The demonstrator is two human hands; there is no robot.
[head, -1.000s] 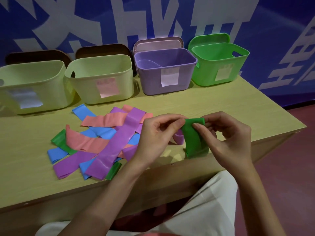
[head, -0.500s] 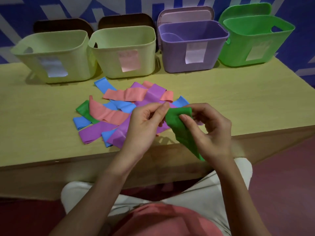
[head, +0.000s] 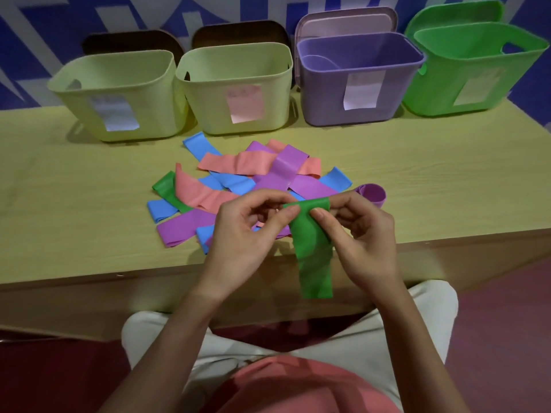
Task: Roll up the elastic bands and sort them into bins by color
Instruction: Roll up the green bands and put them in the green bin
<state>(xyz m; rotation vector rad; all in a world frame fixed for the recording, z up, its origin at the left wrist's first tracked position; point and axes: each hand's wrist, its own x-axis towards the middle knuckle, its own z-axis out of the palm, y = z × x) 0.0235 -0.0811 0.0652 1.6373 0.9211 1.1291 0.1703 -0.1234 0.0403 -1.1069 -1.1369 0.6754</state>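
Pinching the top edge of a green band [head: 313, 242], both hands work just above the near edge of the table [head: 417, 186]. Head view: the left hand [head: 247, 231] has thumb and forefinger closed on the band's upper left corner, the right hand [head: 357, 234] has thumb and fingers curled over its upper right, and the rest of the band hangs free below the table edge. Judgement: this grip sets up the first turn of a roll, barely begun. A loose pile of bands [head: 238, 189] in blue, pink, purple and green lies beyond the hands, unrolled. One purple roll [head: 372, 194] stands beside the right hand, not yet binned. The green bin [head: 477, 70] stands at far right, next to the purple bin [head: 357, 79] and two pale yellow bins [head: 179, 84]; bin contents cannot be made out
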